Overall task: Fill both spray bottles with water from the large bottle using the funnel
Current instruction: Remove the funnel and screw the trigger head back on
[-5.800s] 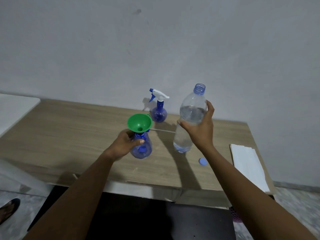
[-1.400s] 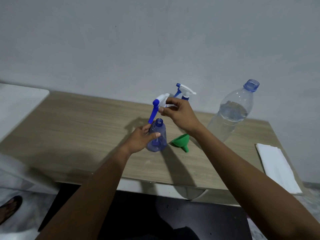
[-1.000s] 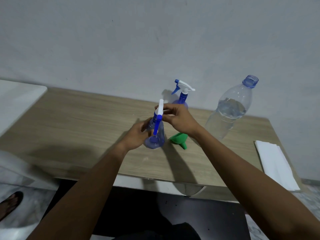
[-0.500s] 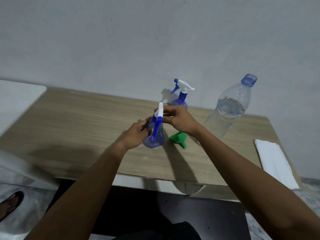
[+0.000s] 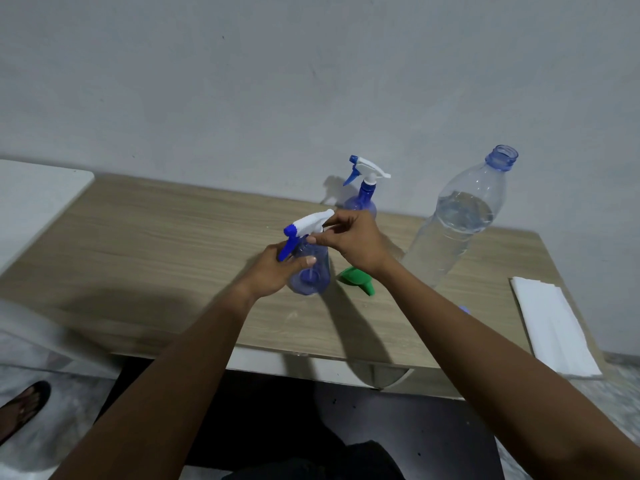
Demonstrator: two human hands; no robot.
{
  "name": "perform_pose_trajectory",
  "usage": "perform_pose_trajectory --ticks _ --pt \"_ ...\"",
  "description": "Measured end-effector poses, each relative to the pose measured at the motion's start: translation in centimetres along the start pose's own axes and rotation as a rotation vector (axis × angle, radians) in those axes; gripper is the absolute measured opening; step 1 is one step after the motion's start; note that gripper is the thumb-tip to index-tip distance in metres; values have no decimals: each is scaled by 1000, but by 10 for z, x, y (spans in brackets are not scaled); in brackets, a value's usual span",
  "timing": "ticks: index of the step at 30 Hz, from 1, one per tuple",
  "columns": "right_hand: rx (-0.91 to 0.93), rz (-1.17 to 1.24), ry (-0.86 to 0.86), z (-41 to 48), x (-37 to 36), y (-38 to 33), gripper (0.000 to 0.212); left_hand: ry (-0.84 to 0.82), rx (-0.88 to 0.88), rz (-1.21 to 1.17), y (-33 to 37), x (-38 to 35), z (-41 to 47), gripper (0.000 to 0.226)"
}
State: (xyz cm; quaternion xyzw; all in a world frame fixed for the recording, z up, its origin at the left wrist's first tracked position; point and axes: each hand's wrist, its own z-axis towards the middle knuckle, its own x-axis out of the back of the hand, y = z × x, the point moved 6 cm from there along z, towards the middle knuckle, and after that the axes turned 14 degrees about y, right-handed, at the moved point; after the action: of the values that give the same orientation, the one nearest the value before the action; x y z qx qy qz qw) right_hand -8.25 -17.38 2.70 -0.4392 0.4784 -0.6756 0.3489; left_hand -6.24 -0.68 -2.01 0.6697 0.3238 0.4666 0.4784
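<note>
Now gripping the near spray bottle (image 5: 311, 277) steady on the surface (image 5: 156, 244) with the left hand (image 5: 273, 271), and pinching its white spray top (image 5: 311, 223) with the right hand (image 5: 356, 244), likely to screw it on, with the green funnel (image 5: 356, 284) laid just beside and the large bottle (image 5: 457, 230) near.

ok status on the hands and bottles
Left hand grips near spray bottle; right hand pinches its trigger head. Funnel lies beside it. Nothing in the way.
</note>
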Motion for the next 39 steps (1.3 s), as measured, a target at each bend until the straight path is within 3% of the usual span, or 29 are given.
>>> perform_pose_trajectory --ticks 5,15,21,28,32,39 --pt "-13 -66 93 2 -4 6 37 -44 27 -125 6 -8 0 47" --pt "-57 -114 63 11 -5 8 38 -64 15 -133 4 -8 3 54" --pt "-60 -159 -30 14 -5 7 44 -57 61 -153 2 -6 2 57" --pt "9 -184 -109 16 -5 -3 26 -45 39 -143 6 -7 1 47" --pt "41 -170 -143 16 -9 -4 30 -49 38 -158 5 -7 1 48" --pt "49 -127 11 11 -6 0 29 -64 17 -188 8 -9 1 52"
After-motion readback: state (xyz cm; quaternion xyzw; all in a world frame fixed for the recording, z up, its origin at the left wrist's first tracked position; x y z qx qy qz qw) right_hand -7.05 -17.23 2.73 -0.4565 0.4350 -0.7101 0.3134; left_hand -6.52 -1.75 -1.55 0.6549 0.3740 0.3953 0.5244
